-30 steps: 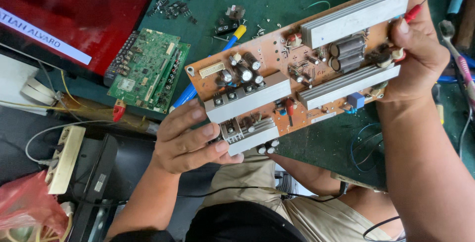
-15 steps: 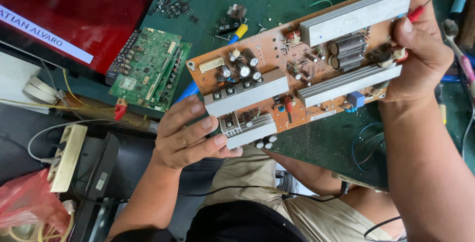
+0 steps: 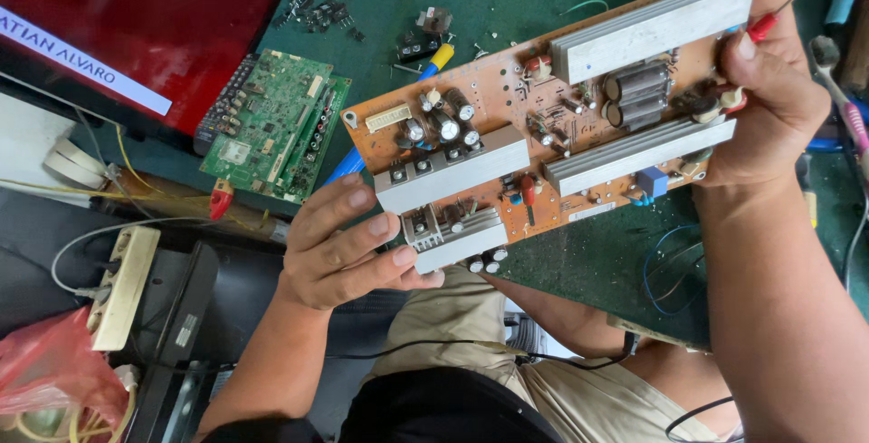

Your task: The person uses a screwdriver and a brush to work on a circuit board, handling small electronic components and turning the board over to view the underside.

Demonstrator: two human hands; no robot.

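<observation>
Both hands holding orange board up over green mat. Left hand fingers curling, pinching board's near-left edge. Right hand gripping far-right end. Green board lying on mat beside.

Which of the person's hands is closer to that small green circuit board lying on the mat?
Left. The left hand grips the orange board's near corner, just below-right of the green circuit board. The right hand holds the orange board's opposite end, far away.
</observation>
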